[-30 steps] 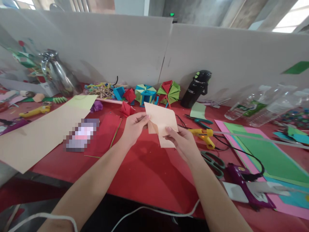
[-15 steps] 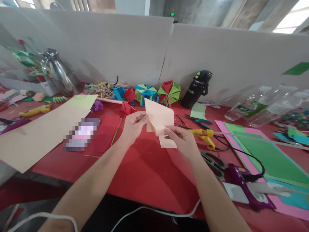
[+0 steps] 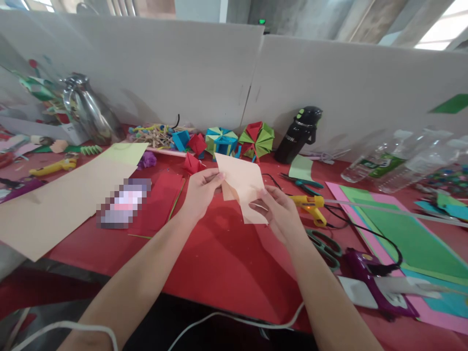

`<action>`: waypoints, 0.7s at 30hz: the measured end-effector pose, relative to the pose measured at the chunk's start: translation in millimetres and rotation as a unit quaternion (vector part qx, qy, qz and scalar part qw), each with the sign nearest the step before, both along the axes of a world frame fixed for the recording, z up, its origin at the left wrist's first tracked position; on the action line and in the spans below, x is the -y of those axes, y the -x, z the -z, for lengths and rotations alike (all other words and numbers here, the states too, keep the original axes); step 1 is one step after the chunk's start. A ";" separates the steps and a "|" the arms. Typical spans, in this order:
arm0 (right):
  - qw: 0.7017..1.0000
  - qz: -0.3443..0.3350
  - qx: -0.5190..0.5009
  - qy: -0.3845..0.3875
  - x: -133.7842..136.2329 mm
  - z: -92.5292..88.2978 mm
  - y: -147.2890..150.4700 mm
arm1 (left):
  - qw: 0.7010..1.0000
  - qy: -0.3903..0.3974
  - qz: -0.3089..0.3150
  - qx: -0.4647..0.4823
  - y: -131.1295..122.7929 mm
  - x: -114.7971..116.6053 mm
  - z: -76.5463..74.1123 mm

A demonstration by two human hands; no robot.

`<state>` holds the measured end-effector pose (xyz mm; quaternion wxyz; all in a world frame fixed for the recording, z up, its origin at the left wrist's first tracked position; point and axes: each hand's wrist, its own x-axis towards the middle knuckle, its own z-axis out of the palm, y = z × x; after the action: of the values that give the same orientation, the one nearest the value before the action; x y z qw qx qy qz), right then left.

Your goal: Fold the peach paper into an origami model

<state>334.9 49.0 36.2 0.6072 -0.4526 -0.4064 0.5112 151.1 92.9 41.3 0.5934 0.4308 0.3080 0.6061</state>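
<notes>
Left hand and right hand both pinch the folded peach paper above the red table.

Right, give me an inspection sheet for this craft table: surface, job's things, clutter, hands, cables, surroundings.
Surface: red table top, bare in front of the person, covered at both sides.
Job's things: peach folded paper sheet, held above the table.
Clutter: yellow glue gun, green-handled scissors, black flask, green-and-red folded paper model, large beige card sheet, steel kettle.
Hands: left hand pinches the sheet's left edge; right hand grips its lower right part.
Cables: black cord loops beside the glue gun; white cord along the near edge.
Surroundings: white partition boards behind.
</notes>
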 end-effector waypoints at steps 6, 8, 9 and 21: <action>0.997 -0.045 0.025 0.059 2.2 -0.3 2.9 | 1.000 -0.004 0.012 -0.004 -5.8 3.9 2.2; 0.996 -0.046 0.019 0.069 1.8 -1.5 0.5 | 1.000 0.001 0.013 -0.004 -6.0 3.4 2.0; 0.996 -0.049 0.018 0.072 1.6 -2.2 -0.7 | 1.000 0.005 0.014 -0.003 -5.8 3.0 1.9; 0.993 -0.086 0.059 0.055 3.7 -10.7 -6.5 | 1.000 0.013 0.000 -0.016 -3.6 -0.3 2.9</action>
<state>341.4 45.3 46.9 0.5103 -0.4780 -0.4498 0.5557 154.7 93.2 38.4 0.5939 0.4325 0.3250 0.5955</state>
